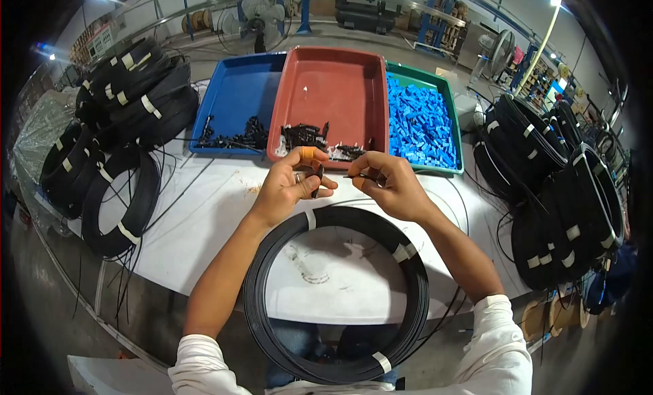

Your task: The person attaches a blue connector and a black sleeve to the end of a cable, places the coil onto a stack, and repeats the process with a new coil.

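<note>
My left hand point(289, 185), with orange tape on a finger, pinches a small black connector part point(318, 172). Facing it, my right hand point(394, 184) has its fingers closed on the thin black cable end point(349, 176), whose tip points toward the left hand. A small gap separates the two. Below both hands a coil of black cable point(256, 279), bound with white tape, lies on the white table point(204, 211) and overhangs its front edge. Just beyond the hands, a red tray point(329, 89) holds small black and whitish pieces.
A blue tray point(238, 75) with black parts stands left of the red one. A green tray point(449, 99) full of blue pieces point(422, 123) stands right. Taped cable coils are stacked at the left point(146, 102) and right point(568, 225). Loose cable ends trail over the table's sides.
</note>
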The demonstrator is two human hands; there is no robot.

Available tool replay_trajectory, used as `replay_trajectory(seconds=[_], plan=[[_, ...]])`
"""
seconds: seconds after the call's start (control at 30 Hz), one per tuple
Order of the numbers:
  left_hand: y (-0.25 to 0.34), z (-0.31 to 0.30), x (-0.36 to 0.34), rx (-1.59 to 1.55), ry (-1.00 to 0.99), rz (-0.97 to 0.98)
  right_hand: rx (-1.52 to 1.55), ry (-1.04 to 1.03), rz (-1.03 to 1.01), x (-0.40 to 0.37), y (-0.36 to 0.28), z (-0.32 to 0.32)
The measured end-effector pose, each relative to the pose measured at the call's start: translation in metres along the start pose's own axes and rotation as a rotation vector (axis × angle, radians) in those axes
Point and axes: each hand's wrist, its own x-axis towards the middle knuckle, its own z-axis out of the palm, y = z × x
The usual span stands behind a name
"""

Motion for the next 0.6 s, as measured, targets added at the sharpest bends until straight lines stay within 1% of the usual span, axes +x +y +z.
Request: replay_trajectory(seconds=[0.07,0.1,0.13,0.17,0.23,0.27,0.43,0.5,0.6], plan=[[-0.005,-0.004,-0.002,0.028,-0.044,-0.014,0.001,0.008,0.040,-0.009,0.001,0.008],[-0.007,-0.003,-0.003,0.019,-0.009,-0.016,-0.011,0.011,0.072,-0.012,-0.001,0.011],[-0.004,0.000,-0.006,0.029,0.020,-0.055,0.051,0.071,0.034,-0.014,0.003,0.017],[0.000,0.002,-0.006,0.045,0.046,-0.092,0.055,0.063,0.039,-0.014,0.008,0.023],[0.000,0.004,-0.008,0.051,0.032,-0.091,0.063,0.099,-0.062,-0.015,0.017,0.031],[0.000,0.004,-0.009,0.053,0.019,-0.098,0.015,0.126,-0.113,-0.016,0.017,0.033],[-0.001,0.004,-0.011,0.094,-0.045,-0.111,0.030,0.134,-0.130,-0.019,0.023,0.041],[-0.003,0.005,-0.012,0.048,-0.039,-0.120,0.059,0.182,-0.232,-0.023,0.027,0.046],[-0.005,0.005,-0.012,0.089,-0.049,-0.069,0.024,0.158,-0.225,-0.026,0.025,0.042]])
